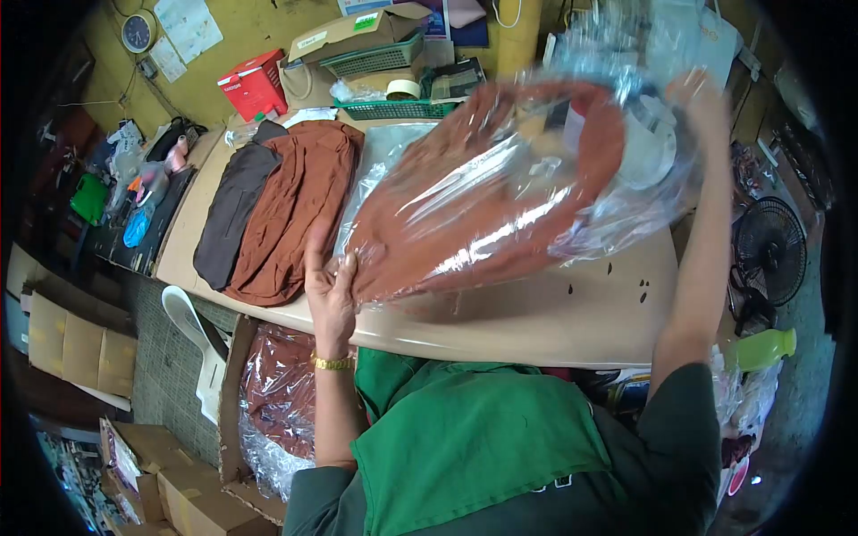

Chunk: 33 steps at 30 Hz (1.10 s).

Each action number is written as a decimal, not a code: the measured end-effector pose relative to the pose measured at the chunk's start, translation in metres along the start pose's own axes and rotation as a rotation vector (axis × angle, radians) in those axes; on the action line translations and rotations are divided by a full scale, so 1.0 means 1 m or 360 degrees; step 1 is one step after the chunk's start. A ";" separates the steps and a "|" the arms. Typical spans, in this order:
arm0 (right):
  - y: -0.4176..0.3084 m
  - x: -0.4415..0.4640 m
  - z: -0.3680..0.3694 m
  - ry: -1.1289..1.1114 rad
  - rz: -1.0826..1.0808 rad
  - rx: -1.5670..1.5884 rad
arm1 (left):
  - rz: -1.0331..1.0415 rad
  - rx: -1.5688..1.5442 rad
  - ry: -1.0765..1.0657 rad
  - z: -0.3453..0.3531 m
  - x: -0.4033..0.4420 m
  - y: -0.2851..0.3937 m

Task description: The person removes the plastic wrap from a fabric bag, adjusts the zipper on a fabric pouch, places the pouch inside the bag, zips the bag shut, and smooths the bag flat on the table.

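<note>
A clear plastic bag (pixel 465 255) with a rust-brown folded garment (pixel 402 223) inside is stretched above the table, tilted up towards the right. My left hand (pixel 332 290) is closed on its lower left corner, thumb on top. At the upper right my right hand (pixel 702 96) grips the bag's other end, smeared a little by motion. Just left of the bag lie more folded rust-brown garments (pixel 304 205), beside a dark grey one (pixel 232 214). Flat clear plastic (pixel 384 147) lies partly hidden behind the bag.
The table (pixel 536 330) has dark marks at its right. Below its left edge stands a carton (pixel 234 411) of bagged rust-brown items. Green baskets (pixel 384 109), cardboard and a red box (pixel 255 85) line the back. A black fan (pixel 769 250) stands at right.
</note>
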State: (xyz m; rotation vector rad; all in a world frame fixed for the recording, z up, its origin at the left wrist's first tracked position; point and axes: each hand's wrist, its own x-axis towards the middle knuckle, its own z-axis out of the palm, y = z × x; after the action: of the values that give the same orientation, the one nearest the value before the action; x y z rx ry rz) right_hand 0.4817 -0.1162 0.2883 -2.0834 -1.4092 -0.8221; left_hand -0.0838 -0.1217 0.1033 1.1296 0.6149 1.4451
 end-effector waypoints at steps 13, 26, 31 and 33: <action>-0.037 -0.119 0.053 -0.0068 0.0323 0.1132 | 0.0115 0.0885 -0.0121 0.026 0.107 0.023; -0.019 -0.289 0.056 -0.0739 0.0246 0.0041 | 0.0387 0.2706 -0.0243 -0.031 -0.013 -0.005; -0.035 -0.279 0.071 -0.0706 0.0180 0.0396 | 0.0138 0.1390 -0.1054 0.083 0.012 -0.035; -0.062 -0.265 0.069 -0.0989 0.0731 0.1486 | -0.0015 0.1093 -0.1275 0.137 0.011 -0.052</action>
State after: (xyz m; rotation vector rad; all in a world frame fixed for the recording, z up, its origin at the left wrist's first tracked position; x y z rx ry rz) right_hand 0.3621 -0.2174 0.0549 -1.7778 -1.1450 0.6299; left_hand 0.0622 -0.1306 0.1164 2.0783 0.5298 0.6454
